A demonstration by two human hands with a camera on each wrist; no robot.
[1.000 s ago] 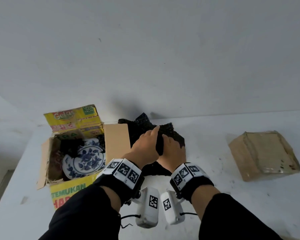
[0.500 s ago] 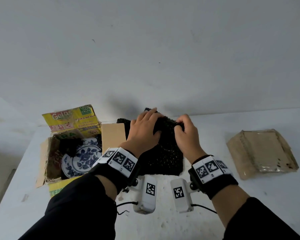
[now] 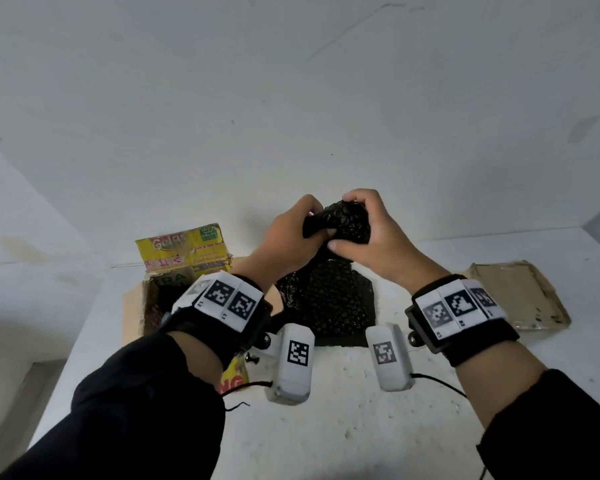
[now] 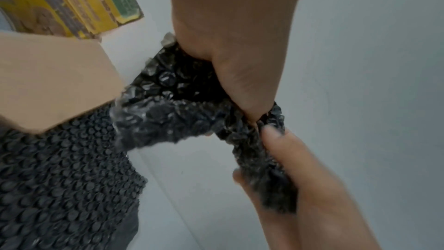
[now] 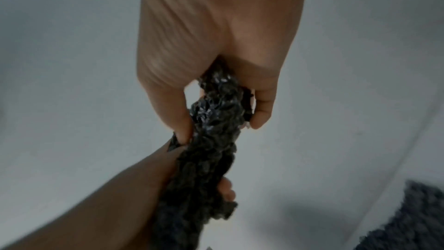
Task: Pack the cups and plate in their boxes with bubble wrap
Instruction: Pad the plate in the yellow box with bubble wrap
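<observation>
A crumpled piece of black bubble wrap (image 3: 343, 220) is held up above the white table between both hands. My left hand (image 3: 300, 232) grips its left end, with the thumb pressed on the front. My right hand (image 3: 359, 237) grips the right end, fingers curled over the top. In the left wrist view the bubble wrap (image 4: 182, 105) stretches from my left hand (image 4: 230, 67) to my right hand (image 4: 295, 174). In the right wrist view my right hand (image 5: 216, 90) squeezes a twisted strip of bubble wrap (image 5: 213, 126). The plate and cups are hidden.
A second black bubble wrap sheet (image 3: 329, 303) lies flat on the table (image 3: 326, 427) under my hands. An open yellow carton (image 3: 182, 249) stands at the left, partly behind my left wrist, its brown flap (image 4: 55, 83) out. A flattened brown box (image 3: 513, 296) lies right.
Both hands have lifted the bubble wrap piece off the table and bunched it between them. The plate in the carton, seen earlier, is now covered by my left wrist.
</observation>
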